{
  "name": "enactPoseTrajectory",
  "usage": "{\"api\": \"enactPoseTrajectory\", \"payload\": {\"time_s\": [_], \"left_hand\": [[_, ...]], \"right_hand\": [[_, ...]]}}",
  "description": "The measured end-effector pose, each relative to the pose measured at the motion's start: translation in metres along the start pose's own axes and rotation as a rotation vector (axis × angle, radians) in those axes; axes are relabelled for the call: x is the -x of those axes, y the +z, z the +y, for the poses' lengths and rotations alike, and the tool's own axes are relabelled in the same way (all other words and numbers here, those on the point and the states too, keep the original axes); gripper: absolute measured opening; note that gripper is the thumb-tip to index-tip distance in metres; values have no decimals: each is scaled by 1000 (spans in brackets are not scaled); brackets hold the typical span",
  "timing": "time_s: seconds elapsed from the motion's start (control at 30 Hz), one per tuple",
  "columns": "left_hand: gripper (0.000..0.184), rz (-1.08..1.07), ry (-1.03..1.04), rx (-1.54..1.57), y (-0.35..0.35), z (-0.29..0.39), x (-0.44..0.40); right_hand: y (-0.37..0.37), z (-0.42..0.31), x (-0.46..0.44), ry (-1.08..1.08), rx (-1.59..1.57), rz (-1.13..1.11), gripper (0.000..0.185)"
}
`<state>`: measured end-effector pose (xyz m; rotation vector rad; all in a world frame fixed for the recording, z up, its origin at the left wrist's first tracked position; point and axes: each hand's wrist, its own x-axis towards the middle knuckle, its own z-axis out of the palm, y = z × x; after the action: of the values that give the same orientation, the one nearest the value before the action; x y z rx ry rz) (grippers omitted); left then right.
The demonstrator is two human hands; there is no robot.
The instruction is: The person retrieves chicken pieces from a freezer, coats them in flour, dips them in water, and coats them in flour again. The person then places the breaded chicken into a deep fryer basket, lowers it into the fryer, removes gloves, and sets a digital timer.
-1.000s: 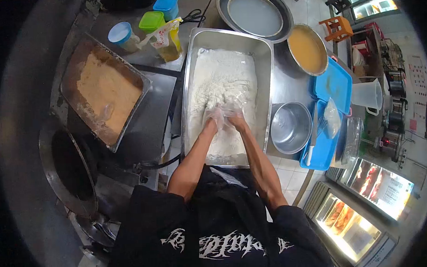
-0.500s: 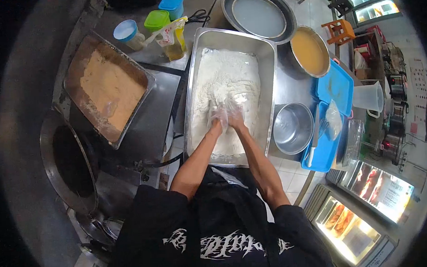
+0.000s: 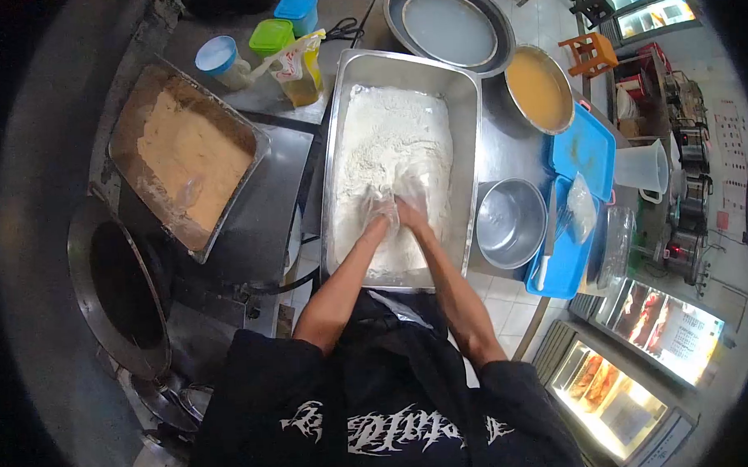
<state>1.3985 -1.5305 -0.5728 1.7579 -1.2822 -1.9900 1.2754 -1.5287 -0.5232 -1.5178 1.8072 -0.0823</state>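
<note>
Two-handed, rests gloved left hand (image 3: 380, 211) and right hand (image 3: 412, 202) close together in flour (image 3: 399, 113) inside the pan (image 3: 467, 144) (cannot tell whether spread or pinching); has a pot (image 3: 512, 224) just right of the pan.

No text is legible, including lettering (image 3: 407, 430) on the black shirt (image 3: 379, 390).

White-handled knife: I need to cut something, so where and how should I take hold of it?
By its white handle, probably coming from the bottom of the view: that end points there, while the slim blade points toward the top.
</note>
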Motion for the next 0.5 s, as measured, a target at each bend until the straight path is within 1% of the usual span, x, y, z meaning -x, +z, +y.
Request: {"api": "enactPoseTrajectory", "payload": {"time_s": [0.03,0.07,0.1,0.13,0.2,0.23,0.27,0.3,0.37,0.47,0.5], "left_hand": [[48,-23,-152,228,4,28,7],[49,-24,-145,177,2,32,8],[49,-23,-138,126,0,35,8],[54,2,32,-205,-12,19,2],[65,54,373,-857,-34,-21,-16],[67,52,461,-959,-32,-37,-17],[68,59,551,-1061,-30,-52,-18],[65,58,562,-936,-27,-61,-23],[59,48,579,-693,-23,-79,-28],[51,40,582,-320,-20,-98,-25],[48,48,397,-28,-12,-94,-27]], "right_hand": [[-7,-19,15,-52,-110,38,45],[-20,-38,31,-101,-222,73,44],[-46,-62,43,-67,-535,74,45],[-45,-57,44,-8,-653,87,42],[-43,-27,43,112,-883,106,36],[-58,-4,32,159,-621,-115,37],[-62,4,36,64,-593,-69,38],[-68,9,36,-40,-559,-20,40],[-82,3,28,-38,-250,-51,46],[-47,-23,35,-13,-39,-183,44],[-38,-28,38,-21,-93,-186,44]]}}
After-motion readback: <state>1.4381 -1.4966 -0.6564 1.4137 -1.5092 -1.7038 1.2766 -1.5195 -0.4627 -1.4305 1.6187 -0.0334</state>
